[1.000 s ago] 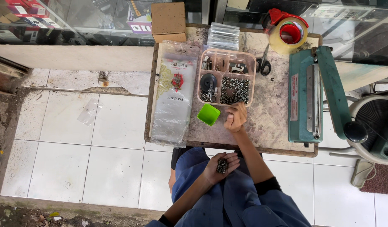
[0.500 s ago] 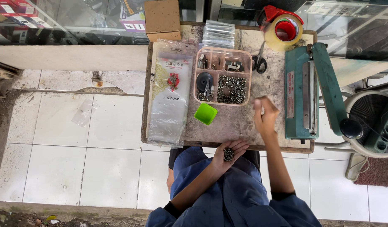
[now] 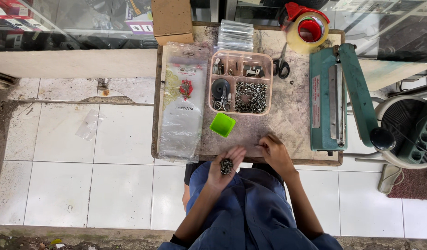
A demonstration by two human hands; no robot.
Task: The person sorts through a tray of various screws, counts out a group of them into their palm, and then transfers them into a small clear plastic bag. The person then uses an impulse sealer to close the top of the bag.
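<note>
My left hand [image 3: 226,167] is cupped palm up at the table's near edge, holding a small pile of dark metal screws [image 3: 226,165]. My right hand [image 3: 273,152] rests on the worn tabletop [image 3: 292,120] close beside it, fingers curled; whether it pinches anything I cannot tell. Just beyond the hands sit a small green square cup [image 3: 222,124] and a pink divided tray [image 3: 241,82] with several compartments, one full of screws.
A long clear plastic bag [image 3: 181,104] lies along the table's left side. A teal heat sealer [image 3: 336,99] fills the right side. Scissors [image 3: 282,65], a tape dispenser [image 3: 306,25], small clear bags [image 3: 235,36] and a cardboard box [image 3: 172,19] line the far edge. White tiled floor lies left.
My right hand came back from the middle right of the table to the near edge, beside my left hand. My left hand stayed cupped with the screws.
</note>
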